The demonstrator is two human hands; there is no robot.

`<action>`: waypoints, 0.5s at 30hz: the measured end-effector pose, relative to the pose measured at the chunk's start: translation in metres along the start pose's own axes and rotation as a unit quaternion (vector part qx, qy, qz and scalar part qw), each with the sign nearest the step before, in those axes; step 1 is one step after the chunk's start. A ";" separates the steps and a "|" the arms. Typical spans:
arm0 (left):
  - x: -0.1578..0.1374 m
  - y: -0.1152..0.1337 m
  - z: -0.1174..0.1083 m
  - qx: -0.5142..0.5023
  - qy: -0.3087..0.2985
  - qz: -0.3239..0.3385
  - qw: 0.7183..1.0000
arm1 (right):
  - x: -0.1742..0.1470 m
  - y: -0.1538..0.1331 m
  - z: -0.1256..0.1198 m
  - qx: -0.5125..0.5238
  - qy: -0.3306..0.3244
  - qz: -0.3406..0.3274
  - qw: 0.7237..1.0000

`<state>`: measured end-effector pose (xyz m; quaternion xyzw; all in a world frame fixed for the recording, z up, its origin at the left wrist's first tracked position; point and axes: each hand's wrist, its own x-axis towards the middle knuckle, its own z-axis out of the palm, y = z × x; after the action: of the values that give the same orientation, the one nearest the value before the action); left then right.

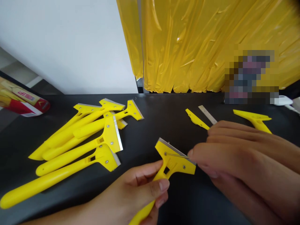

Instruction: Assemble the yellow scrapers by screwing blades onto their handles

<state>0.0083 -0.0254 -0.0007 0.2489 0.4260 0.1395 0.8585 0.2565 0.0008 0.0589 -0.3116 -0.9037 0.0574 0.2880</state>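
My left hand (147,187) is closed around the handle of a yellow scraper (177,162), its head tilted up and to the right. A metal blade runs along the head's far edge, and two screws sit in its face. My right hand (241,156) pinches a thin metal hex key (177,155), whose far end meets the left screw. The fingers hide the rest of the key. Beyond the right hand lie a loose yellow clamping plate (196,119), a bare metal blade (207,114) and another yellow scraper body (254,117), partly covered by that hand.
Several yellow scrapers with blades (79,156) lie in an overlapping pile at the left of the black table (161,115). A printed snack packet (25,98) is at the far left. Yellow plastic sheeting (187,47) and a white panel (77,47) stand behind; a white object (283,100) sits at right.
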 end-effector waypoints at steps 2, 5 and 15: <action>0.002 0.000 -0.001 0.014 -0.005 0.001 1.000 | 0.004 0.000 -0.003 0.017 -0.027 -0.032 0.999; 0.003 0.002 -0.003 0.014 -0.011 0.016 1.000 | 0.006 -0.002 -0.006 0.011 -0.040 -0.028 0.999; 0.003 0.006 -0.004 0.028 -0.056 0.019 0.998 | 0.004 -0.005 -0.004 -0.047 0.003 0.027 0.999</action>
<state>0.0073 -0.0173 -0.0013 0.2884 0.3758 0.1293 0.8711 0.2534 -0.0008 0.0656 -0.3489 -0.8959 0.0214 0.2740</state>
